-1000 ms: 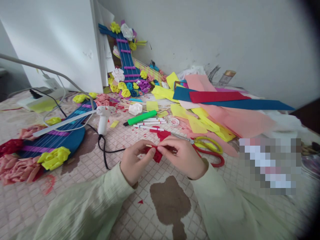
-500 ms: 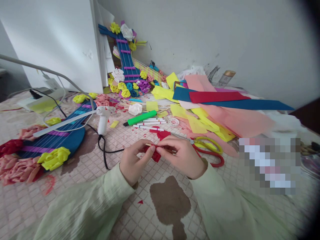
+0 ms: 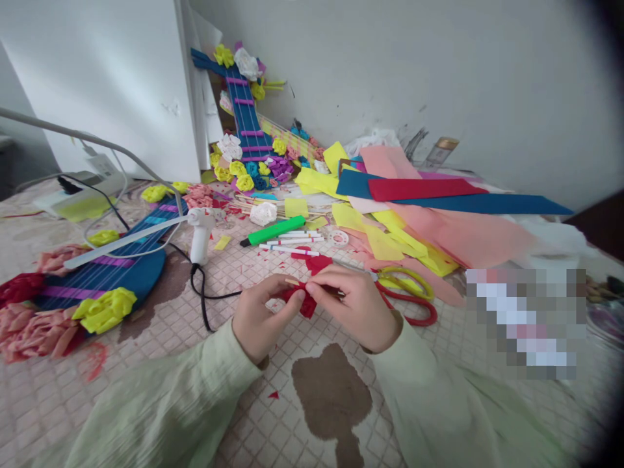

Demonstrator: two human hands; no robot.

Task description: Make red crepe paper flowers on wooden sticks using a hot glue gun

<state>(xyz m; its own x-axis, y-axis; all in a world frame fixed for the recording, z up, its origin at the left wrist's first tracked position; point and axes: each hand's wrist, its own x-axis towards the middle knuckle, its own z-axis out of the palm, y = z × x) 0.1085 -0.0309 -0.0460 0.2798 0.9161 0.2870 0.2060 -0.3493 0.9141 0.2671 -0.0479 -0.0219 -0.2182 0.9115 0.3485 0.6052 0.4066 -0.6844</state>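
Observation:
Between both hands is a small piece of red crepe paper (image 3: 307, 305), with a thin wooden stick (image 3: 292, 281) lying along its top edge. My left hand (image 3: 266, 312) pinches the paper and stick from the left, thumb toward me. From the right, my right hand (image 3: 353, 305) grips the same paper with thumb and forefinger. Part of the stick is hidden by the fingers. Just beyond my right hand lie red scraps (image 3: 319, 263) and scissors with red and yellow handles (image 3: 429, 312).
On the left lie a flower-trimmed blue paper guitar (image 3: 146, 279) and a white glue gun (image 3: 199, 244) with a black cord. A green marker (image 3: 275, 231), several white pens (image 3: 292, 249) and a tape roll (image 3: 338, 238) sit ahead. Coloured crepe strips (image 3: 429, 190) cover the back right.
The fingers have shifted slightly on the red paper, and my left thumb sits a little farther right. More of the red paper shows below the fingertips. Nothing else has visibly moved.

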